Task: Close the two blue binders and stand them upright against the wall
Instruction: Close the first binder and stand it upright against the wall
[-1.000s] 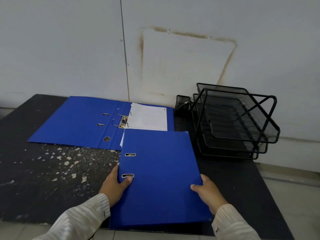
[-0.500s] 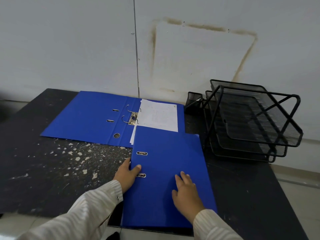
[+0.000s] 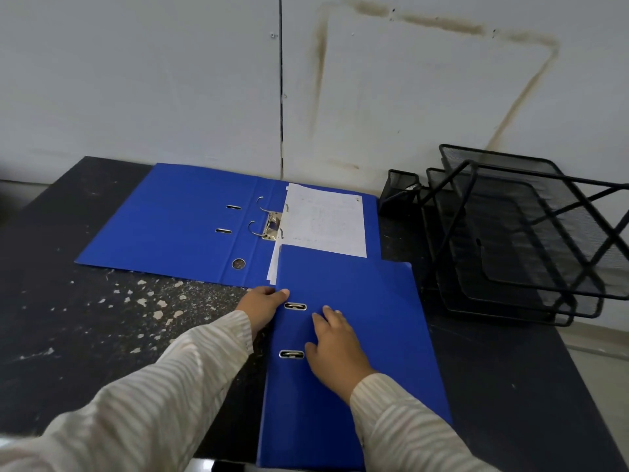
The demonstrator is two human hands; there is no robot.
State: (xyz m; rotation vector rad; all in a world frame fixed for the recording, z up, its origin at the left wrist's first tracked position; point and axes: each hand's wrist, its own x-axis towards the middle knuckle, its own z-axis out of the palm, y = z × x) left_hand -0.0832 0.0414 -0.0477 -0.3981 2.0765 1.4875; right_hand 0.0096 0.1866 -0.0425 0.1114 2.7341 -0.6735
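Observation:
A closed blue binder [image 3: 367, 301] lies flat on the dark table [image 3: 85, 301], its near end hanging past the front edge. My left hand [image 3: 263, 301] holds its spine edge near the upper slot, thumb on the cover. My right hand [image 3: 335, 352] rests flat on the cover beside the lower slot, fingers spread. Behind it an open blue binder [image 3: 170, 219] lies flat against the wall [image 3: 170, 80], rings up, with white paper [image 3: 325, 219] on its right half. The closed binder overlaps that half's near corner.
A black wire-mesh tray rack [image 3: 531, 240] stands at the right against the wall, with a small mesh pen cup [image 3: 401, 189] beside it. The table's left part is speckled with pale chips. Floor shows past the right edge.
My right hand left the binder's right edge and slid onto the cover toward the slots. My left hand shifted farther up the spine edge. The closed binder stayed flat.

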